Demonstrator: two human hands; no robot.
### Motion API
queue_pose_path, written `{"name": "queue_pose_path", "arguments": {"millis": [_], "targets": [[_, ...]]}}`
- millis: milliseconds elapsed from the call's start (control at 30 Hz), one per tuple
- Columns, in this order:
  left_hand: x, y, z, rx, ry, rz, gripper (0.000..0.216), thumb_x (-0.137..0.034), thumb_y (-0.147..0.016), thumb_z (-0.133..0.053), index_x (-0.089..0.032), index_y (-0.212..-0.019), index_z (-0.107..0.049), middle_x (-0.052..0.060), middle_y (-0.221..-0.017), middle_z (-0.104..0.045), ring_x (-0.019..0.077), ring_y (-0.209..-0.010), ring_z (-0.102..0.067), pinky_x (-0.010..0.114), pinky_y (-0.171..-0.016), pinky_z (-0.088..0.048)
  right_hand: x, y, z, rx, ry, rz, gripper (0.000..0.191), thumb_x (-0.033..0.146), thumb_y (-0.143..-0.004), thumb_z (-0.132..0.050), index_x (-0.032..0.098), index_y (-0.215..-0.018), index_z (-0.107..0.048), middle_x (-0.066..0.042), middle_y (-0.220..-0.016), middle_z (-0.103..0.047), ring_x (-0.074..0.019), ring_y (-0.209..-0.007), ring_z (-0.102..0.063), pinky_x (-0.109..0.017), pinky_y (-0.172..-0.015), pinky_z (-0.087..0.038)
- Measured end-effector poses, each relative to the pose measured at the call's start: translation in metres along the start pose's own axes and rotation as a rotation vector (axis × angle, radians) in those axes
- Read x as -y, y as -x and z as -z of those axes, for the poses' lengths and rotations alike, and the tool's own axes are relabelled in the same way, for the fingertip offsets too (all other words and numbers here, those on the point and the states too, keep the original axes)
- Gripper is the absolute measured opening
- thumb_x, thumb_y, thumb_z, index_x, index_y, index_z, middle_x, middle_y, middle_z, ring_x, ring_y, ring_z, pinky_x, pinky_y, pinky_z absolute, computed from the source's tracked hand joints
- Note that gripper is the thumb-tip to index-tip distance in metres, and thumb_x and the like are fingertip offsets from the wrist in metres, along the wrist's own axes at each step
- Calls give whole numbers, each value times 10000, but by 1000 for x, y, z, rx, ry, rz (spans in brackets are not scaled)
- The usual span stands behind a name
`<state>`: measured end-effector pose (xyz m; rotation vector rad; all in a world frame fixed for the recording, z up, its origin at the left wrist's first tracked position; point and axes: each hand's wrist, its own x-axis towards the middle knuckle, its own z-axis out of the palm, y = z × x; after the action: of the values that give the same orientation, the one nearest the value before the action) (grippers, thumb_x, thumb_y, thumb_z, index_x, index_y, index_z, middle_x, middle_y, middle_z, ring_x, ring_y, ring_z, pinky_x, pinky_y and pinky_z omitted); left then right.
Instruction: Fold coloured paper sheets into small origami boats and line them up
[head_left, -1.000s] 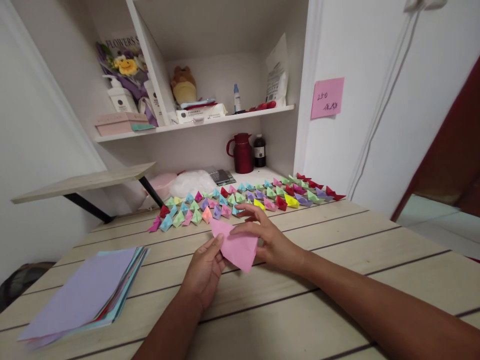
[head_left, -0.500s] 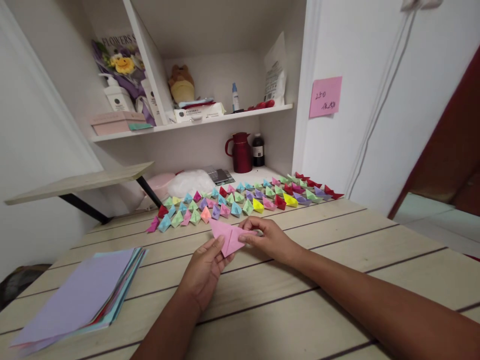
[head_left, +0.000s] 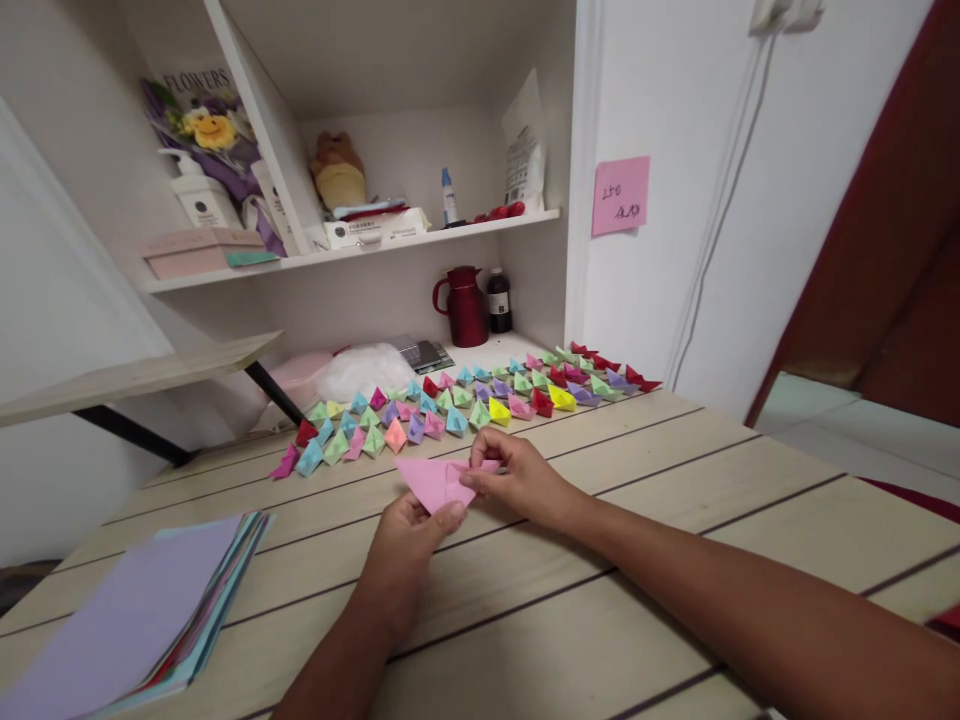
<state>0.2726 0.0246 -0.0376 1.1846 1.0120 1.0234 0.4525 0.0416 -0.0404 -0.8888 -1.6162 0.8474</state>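
Note:
Between my hands is a piece of pink folded paper (head_left: 431,482), roughly a triangle with its point toward me and crease lines near its middle. My left hand (head_left: 412,535) grips its lower edge, thumb on the near face and fingers behind. At the paper's right corner, my right hand (head_left: 521,480) pinches it between thumb and forefinger. Just beyond, rows of small folded paper boats (head_left: 456,421) in many colours stand on the wooden table (head_left: 585,640).
A stack of coloured paper (head_left: 142,610) lies at the left of the table. Behind the boats are a plastic bag (head_left: 365,371), a red jug (head_left: 466,308) and a dark bottle (head_left: 499,300). A small raised shelf (head_left: 150,375) stands at the left. A pink note (head_left: 621,195) hangs on the wall.
The view has shifted a little to the right. My left thumb has slid down from the paper's middle to its lower edge, and the paper's left part now looks wider and flatter.

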Motion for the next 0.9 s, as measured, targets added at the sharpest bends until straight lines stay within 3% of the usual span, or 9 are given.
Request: {"name": "queue_pose_path", "arguments": {"millis": [100,233,400,533,667,733,833,900], "targets": [[-1,-1,-2,-98,-73,-61,280,-315,-663,-788,-112,-847,-730,25,-657,-655,117,-630,-534,227,-647,-423,-2,0,-1,21,-116,-32,205,251,-763,-686,199,-880,-525,55,-650,-562,-117,-580,-559,-241,-577,-419],[-2,-4,0,-141,-49,-87,285,-354,-673,-770,-116,-825,-730,-7,-579,-592,101,-572,-474,219,-603,-391,-5,-3,-2,13,-182,-73,412,308,-741,-718,213,-1090,-519,69,-624,-555,-122,-549,-562,-256,-579,-430],[1,-7,5,-167,-18,-91,309,-377,-663,-772,-122,-829,-717,-7,-636,-601,94,-584,-472,218,-611,-395,-7,-6,3,-62,-165,-81,399,360,-777,-675,204,-1110,-520,66,-624,-541,-128,-573,-539,-273,-613,-420],[-2,-6,4,-141,-124,-79,305,-402,-669,-759,-128,-799,-723,-14,-568,-579,103,-565,-466,215,-585,-377,-3,-5,8,-94,-93,-86,356,405,-824,-633,200,-1108,-574,14,-806,-560,-144,-754,-536,-283,-709,-415],[-7,-3,-2,-87,-195,-64,268,-367,-599,-792,-135,-718,-730,-8,-517,-580,118,-520,-472,226,-547,-369,4,-2,8,57,-251,-182,449,488,-856,-589,226,-1221,-567,-41,-1058,-584,-169,-953,-541,-315,-850,-412],[-8,-2,-5,-46,-217,-76,218,-332,-582,-795,-147,-674,-725,-10,-497,-576,126,-508,-481,230,-533,-365,5,-1,7,121,-319,-215,549,479,-799,-667,239,-1275,-536,-40,-1055,-580,-157,-916,-548,-298,-818,-426],[-9,-2,-8,5,-235,-97,161,-282,-557,-798,-163,-625,-713,-20,-468,-556,133,-496,-483,233,-522,-360,4,-2,6,170,-342,-233,740,339,-624,-835,229,-1285,-522,13,-859,-556,-118,-747,-531,-233,-655,-421],[-9,-2,-9,27,-249,-96,168,-267,-528,-809,-162,-610,-706,-24,-468,-551,128,-489,-473,231,-516,-356,2,-3,6,200,-354,-258,717,271,-570,-859,206,-1219,-560,50,-742,-526,-93,-639,-498,-204,-566,-383]]}}
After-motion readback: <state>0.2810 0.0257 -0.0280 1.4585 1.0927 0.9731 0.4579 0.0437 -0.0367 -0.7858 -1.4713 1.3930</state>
